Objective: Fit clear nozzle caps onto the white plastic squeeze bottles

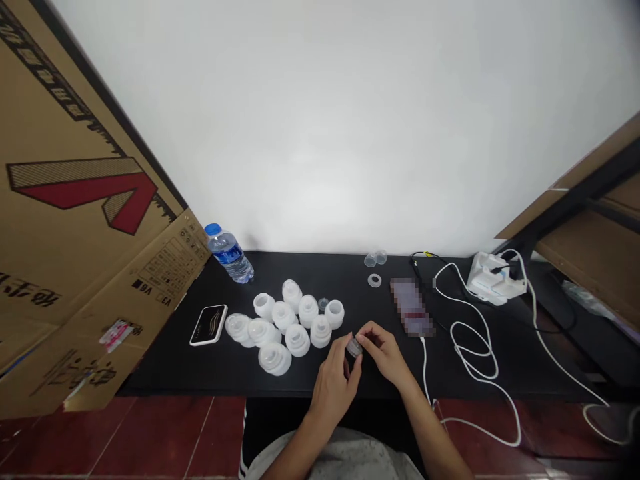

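My left hand [334,390] and my right hand [380,350] meet over the black table, both gripping a small round translucent grey cap [354,347] at the fingertips. The fingers hide part of the cap. Just beyond my hands lies a loose cluster of several white translucent flanged plastic caps [297,340], the nearest about a hand's width to the left. A small clear disc [323,304] sits among them. Farther back are a pair of clear plastic cups [375,259] and a flat white ring [374,281].
The black table [165,370] carries a phone [209,325], a water bottle [229,255], a blurred flat object [411,307], and a white charger [495,279] with loose white cable [473,353]. A cardboard sheet [85,200] leans at the left, against a white wall [330,113].
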{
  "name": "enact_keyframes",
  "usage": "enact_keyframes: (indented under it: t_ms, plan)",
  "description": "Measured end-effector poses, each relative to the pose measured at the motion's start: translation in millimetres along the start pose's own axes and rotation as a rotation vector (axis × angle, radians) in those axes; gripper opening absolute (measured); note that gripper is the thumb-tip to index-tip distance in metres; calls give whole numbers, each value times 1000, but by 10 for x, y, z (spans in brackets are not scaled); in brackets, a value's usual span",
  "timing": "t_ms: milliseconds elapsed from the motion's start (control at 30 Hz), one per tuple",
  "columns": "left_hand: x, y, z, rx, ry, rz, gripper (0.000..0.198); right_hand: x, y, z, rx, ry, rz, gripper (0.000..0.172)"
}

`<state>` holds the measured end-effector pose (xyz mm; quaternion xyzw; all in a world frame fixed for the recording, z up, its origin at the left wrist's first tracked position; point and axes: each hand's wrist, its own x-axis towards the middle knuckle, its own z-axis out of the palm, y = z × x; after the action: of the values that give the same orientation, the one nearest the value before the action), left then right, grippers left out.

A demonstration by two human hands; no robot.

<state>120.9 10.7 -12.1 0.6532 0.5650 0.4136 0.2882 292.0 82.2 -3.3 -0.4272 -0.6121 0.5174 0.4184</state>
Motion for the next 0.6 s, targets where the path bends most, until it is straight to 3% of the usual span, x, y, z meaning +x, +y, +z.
enact_keyframes:
  t_ms: [133, 400, 600]
  plan:
    - [-5, 4, -10, -9, -2, 9, 41, -10, 0, 12, 45, 20, 6, 32]
    - [-3, 29, 35, -18, 75, -153, 39, -36, -66, 2, 67, 21, -69, 28]
    - [5, 16, -20, -3, 69, -27, 33, -48, 1, -1, 94, 35, -17, 31]
